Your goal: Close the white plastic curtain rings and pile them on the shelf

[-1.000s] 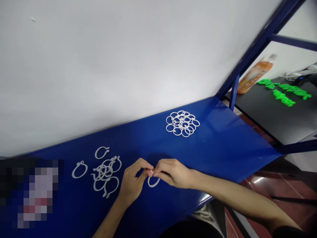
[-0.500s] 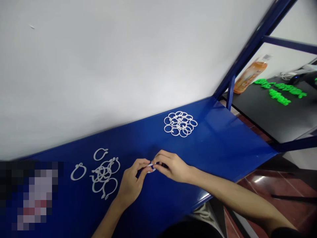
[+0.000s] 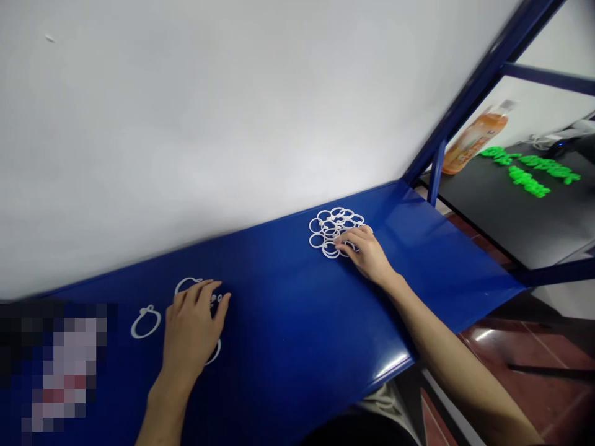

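Note:
My left hand (image 3: 189, 328) reaches over a loose group of white plastic rings, its fingers spread and the thumb apart. It covers most of that group; parts of a ring (image 3: 186, 280) show above the fingers and another below the palm. One separate open ring (image 3: 137, 335) with curled ends lies left of the hand. At the farther cluster of closed white rings (image 3: 331, 230), my right hand (image 3: 369, 257) pinches the edge of a white plastic ring (image 3: 331, 256) lying on the others. Its fingers hide the cluster's lower right part.
A blue table (image 3: 279, 322) carries both groups, against a pale wall (image 3: 232, 124). Blue metal posts (image 3: 437, 173) rise at the right. Beyond them, a black table (image 3: 502, 217) holds an orange bottle (image 3: 476, 142) and bright green pieces (image 3: 528, 181). A blurred patch covers the lower left.
My hands have parted from the small white piece they held together. The right hand has moved up and right to the far cluster; the left has moved left over the near rings and opened.

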The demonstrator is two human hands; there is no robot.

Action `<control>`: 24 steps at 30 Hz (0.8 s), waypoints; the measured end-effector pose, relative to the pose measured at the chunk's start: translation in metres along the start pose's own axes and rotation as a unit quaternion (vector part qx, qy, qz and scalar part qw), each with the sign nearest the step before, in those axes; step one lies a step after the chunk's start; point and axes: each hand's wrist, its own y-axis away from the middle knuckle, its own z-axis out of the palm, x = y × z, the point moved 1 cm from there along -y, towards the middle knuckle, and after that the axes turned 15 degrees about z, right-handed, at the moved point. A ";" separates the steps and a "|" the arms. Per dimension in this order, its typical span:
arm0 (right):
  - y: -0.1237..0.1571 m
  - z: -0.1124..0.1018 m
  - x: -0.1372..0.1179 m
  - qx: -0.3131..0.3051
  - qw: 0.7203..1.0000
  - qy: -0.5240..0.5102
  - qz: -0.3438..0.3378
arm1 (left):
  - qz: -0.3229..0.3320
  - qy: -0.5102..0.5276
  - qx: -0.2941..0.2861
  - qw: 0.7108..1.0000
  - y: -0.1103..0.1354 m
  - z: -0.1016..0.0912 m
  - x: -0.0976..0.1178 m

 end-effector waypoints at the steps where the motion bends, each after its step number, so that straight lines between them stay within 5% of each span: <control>1: 0.000 0.000 0.001 0.002 1.000 0.005 0.002 | -0.004 -0.004 -0.018 1.000 0.001 0.000 -0.001; 14: 0.002 0.005 0.005 0.051 0.997 0.054 0.025 | -0.007 0.024 -0.058 0.998 0.007 -0.002 -0.015; 24: 0.005 0.004 -0.007 0.006 0.998 0.058 0.005 | 0.017 0.046 -0.079 0.996 0.008 -0.003 -0.018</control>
